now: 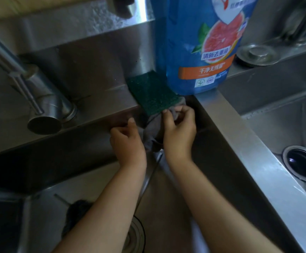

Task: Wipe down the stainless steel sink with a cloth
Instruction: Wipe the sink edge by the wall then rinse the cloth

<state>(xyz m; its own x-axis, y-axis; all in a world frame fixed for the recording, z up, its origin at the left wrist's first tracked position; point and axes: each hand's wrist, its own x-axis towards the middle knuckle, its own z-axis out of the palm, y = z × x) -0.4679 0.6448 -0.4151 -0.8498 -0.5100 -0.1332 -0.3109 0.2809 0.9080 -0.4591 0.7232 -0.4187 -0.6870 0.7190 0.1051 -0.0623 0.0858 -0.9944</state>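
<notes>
Conceivably the left hand (128, 143) and right hand (179, 132) (fingers gripping the cloth (151, 141)) could drag the touching scouring pad (152, 95) down.

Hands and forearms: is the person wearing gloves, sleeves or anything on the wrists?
No. The left hand and right hand are bare, with no gloves, rings or watch visible. Both forearms are uncovered down to the frame's lower edge; no sleeve shows.

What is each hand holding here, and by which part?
Both hold the grey cloth: the right hand pinches its top end beside the green scouring pad; the left hand grips its left side.
</notes>
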